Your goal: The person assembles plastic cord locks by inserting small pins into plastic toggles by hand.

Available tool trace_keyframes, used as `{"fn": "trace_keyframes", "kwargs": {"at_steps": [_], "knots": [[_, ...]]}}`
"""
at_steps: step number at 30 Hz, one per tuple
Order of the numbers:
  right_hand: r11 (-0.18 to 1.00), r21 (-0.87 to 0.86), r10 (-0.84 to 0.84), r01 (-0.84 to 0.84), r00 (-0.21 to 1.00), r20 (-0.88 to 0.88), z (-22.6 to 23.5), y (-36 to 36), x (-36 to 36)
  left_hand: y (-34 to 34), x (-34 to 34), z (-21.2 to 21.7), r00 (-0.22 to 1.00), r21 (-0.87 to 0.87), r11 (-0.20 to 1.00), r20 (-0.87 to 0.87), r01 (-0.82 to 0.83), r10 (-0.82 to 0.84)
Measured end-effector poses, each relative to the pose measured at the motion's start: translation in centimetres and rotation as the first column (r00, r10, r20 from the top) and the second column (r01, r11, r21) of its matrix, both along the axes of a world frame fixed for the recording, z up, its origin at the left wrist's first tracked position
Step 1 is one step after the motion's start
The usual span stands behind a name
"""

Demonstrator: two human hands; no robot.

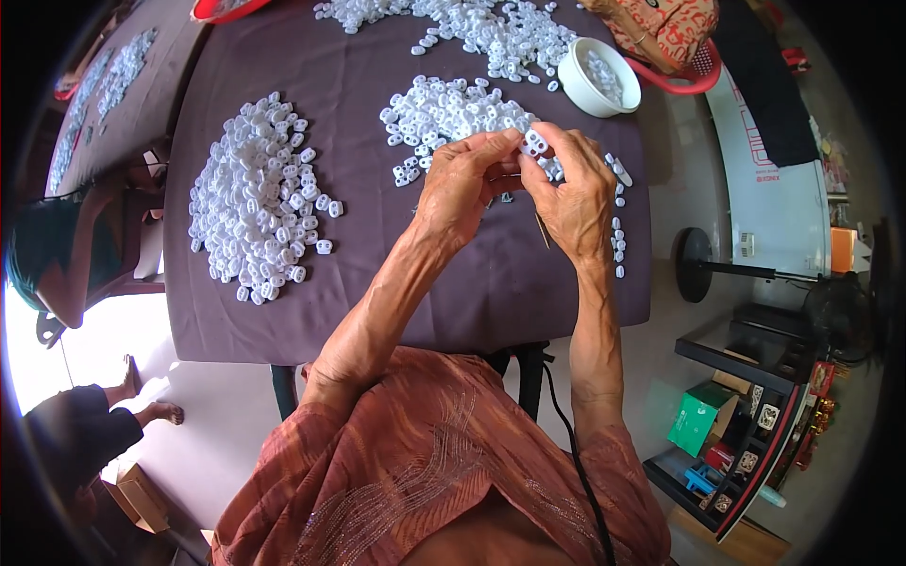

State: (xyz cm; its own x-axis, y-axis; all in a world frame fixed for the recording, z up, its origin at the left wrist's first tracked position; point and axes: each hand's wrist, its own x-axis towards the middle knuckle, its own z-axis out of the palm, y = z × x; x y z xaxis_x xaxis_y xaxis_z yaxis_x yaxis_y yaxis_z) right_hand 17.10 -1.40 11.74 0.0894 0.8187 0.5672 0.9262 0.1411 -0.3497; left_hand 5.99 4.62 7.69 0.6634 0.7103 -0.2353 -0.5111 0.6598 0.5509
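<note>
Pose: our forearms [382,297] reach forward, left hand [461,185] and right hand [576,193] meeting over the table [330,321] | fingers: both pinch one small white piece [534,142] by the middle pile [448,108] | writing: red lettering [763,156] on white panel [779,212], right.

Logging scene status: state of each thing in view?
White piece: held
Left hand: fingers bent, at piece
Right hand: pinching piece
White bowl: partly filled
Left pile: loose, heaped
Middle pile: loose, heaped
Far pile: loose, spread out
Tablecloth: spread, creased
Right pieces: roughly in line
</note>
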Motion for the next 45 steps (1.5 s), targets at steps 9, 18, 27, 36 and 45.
{"fn": "trace_keyframes", "kwargs": {"at_steps": [9, 18, 27, 36, 45], "knots": [[0.996, -0.087, 0.026, -0.024, 0.999, 0.021, -0.1, -0.2, 0.0, 0.2, 0.0, -0.4, 0.997, 0.109, 0.994, -0.077, 0.006, 0.002], [0.996, -0.087, -0.009, 0.015, 0.998, 0.069, -0.8, -0.4, 0.2, 0.0, 0.5, -0.5, 0.998, 0.045, 0.999, -0.057, 0.013, -0.01], [0.996, -0.087, 0.02, -0.007, 0.987, 0.158, -0.8, -0.5, 0.7, 0.2, 0.6, -1.0, 0.997, 0.019, 0.999, -0.062, 0.048, -0.046], [0.995, -0.083, 0.063, -0.049, 0.981, 0.181, -1.4, -0.5, 1.1, 0.3, 0.6, -1.3, 0.993, 0.032, 0.995, -0.076, 0.091, -0.088], [0.991, -0.075, 0.123, -0.11, 0.97, 0.212, -1.7, -0.3, 1.7, 0.3, 0.6, -1.7, 0.992, 0.034, 0.995, -0.086, 0.094, -0.091]]}}
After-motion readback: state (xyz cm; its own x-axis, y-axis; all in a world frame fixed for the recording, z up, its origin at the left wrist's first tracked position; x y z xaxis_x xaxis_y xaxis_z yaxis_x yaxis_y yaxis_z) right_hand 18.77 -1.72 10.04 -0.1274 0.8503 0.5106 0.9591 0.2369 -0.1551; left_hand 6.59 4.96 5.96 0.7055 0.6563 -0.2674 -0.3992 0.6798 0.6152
